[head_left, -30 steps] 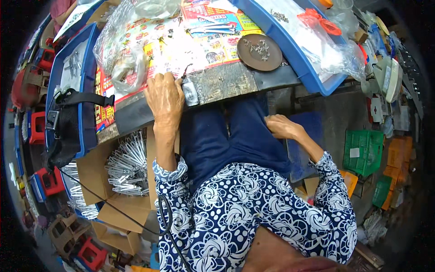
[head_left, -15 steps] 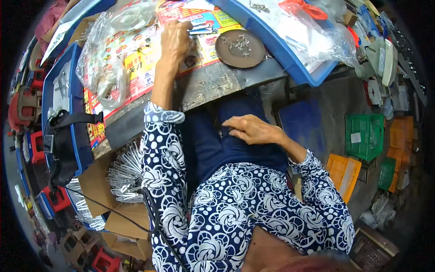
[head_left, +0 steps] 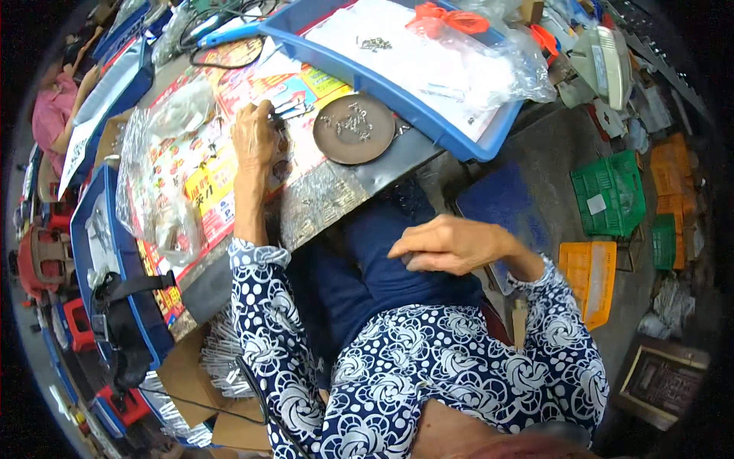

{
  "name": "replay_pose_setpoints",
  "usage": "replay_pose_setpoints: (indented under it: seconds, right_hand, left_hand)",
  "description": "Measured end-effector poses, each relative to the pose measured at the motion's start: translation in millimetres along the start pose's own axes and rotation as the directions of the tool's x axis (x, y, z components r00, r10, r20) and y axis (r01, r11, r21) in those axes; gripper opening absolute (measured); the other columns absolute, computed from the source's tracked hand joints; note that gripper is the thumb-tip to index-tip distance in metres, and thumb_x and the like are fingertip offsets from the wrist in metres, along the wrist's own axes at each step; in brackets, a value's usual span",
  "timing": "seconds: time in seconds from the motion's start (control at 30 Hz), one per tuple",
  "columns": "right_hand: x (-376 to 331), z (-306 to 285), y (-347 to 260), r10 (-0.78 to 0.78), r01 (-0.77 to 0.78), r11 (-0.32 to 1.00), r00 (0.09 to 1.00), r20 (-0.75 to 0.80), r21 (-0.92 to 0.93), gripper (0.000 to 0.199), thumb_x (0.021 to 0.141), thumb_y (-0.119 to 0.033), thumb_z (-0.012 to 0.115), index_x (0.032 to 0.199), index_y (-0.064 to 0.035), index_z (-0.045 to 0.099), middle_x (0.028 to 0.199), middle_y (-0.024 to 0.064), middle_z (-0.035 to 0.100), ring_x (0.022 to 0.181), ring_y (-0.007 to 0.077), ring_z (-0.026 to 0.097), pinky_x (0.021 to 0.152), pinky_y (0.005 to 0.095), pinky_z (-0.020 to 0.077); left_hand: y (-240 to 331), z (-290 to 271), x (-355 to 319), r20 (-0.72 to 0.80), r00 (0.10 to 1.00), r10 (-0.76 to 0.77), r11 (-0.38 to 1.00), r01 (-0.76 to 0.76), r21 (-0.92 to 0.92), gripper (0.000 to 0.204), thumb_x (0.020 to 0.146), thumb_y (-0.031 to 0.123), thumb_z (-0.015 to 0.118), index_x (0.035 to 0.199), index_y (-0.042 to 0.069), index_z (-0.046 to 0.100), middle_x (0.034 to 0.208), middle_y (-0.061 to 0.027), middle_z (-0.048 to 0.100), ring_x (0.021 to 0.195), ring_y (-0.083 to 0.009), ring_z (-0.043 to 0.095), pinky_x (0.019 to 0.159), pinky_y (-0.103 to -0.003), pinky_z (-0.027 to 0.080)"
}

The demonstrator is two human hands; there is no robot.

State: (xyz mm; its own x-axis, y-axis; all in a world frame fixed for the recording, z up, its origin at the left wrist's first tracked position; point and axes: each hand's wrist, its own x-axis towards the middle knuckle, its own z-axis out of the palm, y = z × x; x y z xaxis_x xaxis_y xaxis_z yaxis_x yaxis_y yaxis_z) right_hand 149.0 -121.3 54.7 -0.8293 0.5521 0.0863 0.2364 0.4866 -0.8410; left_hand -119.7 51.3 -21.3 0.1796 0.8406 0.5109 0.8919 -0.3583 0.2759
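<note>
My left hand [head_left: 254,136] reaches over the table onto a colourful printed sheet [head_left: 206,180]. Its fingers curl around small shiny metal parts [head_left: 288,107] that stick out past the fingertips. Just right of it sits a round brown dish [head_left: 353,128] with several small screws in it. My right hand [head_left: 451,245] rests below the table edge on my lap, on dark blue trousers [head_left: 382,275], fingers stretched and loosely together, holding nothing visible. Both forearms wear blue-and-white flowered sleeves.
A blue tray [head_left: 428,107] with a white sheet and clear plastic bags lies behind the dish. Blue bins [head_left: 88,229] line the left. A cardboard box of metal pieces [head_left: 222,359] sits below left. Green [head_left: 608,191] and orange crates [head_left: 589,275] stand on the floor at right. Another person in pink [head_left: 53,115] is at far left.
My left hand has gone from the table's near edge forward to the metal parts beside the dish. My right hand has shifted a little across my lap; the view has tilted.
</note>
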Motion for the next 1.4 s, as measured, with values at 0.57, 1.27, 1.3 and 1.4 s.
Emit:
replay_pose_setpoints:
  seconds: [0.57,1.27,1.3,1.4]
  right_hand:
    - [130,-175,167,0.134,-0.471,0.739,0.803,-0.581,-0.481,0.026,0.061,-0.01,0.046,0.081,0.0001,0.06,0.075,0.0234,0.059,0.069,0.0347,0.059,0.066,0.042,0.0461]
    - [144,-169,254,-0.32,-0.213,0.477,0.861,-0.394,-0.853,0.009,0.076,-0.01,0.042,0.08,-0.006,0.049,0.082,0.0143,0.049,0.079,0.0315,0.047,0.068,0.0441,0.0369]
    - [147,-168,252,-0.324,-0.206,0.48,0.862,-0.391,-0.852,0.009,0.076,-0.01,0.042,0.08,-0.006,0.049,0.082,0.0143,0.049,0.079,0.0315,0.047,0.068,0.0441,0.0369]
    - [140,-180,250,-0.312,-0.239,0.413,0.869,-0.384,-0.879,0.011,0.075,-0.013,0.045,0.078,-0.0046,0.052,0.078,0.0169,0.053,0.076,0.0333,0.051,0.065,0.044,0.0398]
  left_hand:
    - [0,-17,-2,0.217,0.976,-0.01,1.0,0.013,-0.012,0.024,0.063,0.002,0.06,0.086,0.004,0.053,0.082,-0.0156,0.055,0.079,-0.0334,0.052,0.067,-0.039,0.041]
    - [11,-31,-10,0.108,0.991,0.073,0.994,-0.063,-0.09,0.019,0.066,0.003,0.056,0.084,0.005,0.053,0.079,-0.0133,0.056,0.077,-0.0326,0.053,0.063,-0.042,0.042]
    - [15,-32,-11,0.109,0.992,0.067,0.995,-0.058,-0.085,0.019,0.066,0.003,0.056,0.084,0.005,0.053,0.079,-0.0133,0.056,0.077,-0.0326,0.053,0.063,-0.042,0.042]
    - [41,-34,-7,0.195,0.981,-0.002,0.955,0.06,-0.291,0.017,0.066,0.0,0.051,0.083,0.002,0.055,0.079,-0.0162,0.055,0.078,-0.0335,0.053,0.069,-0.041,0.043]
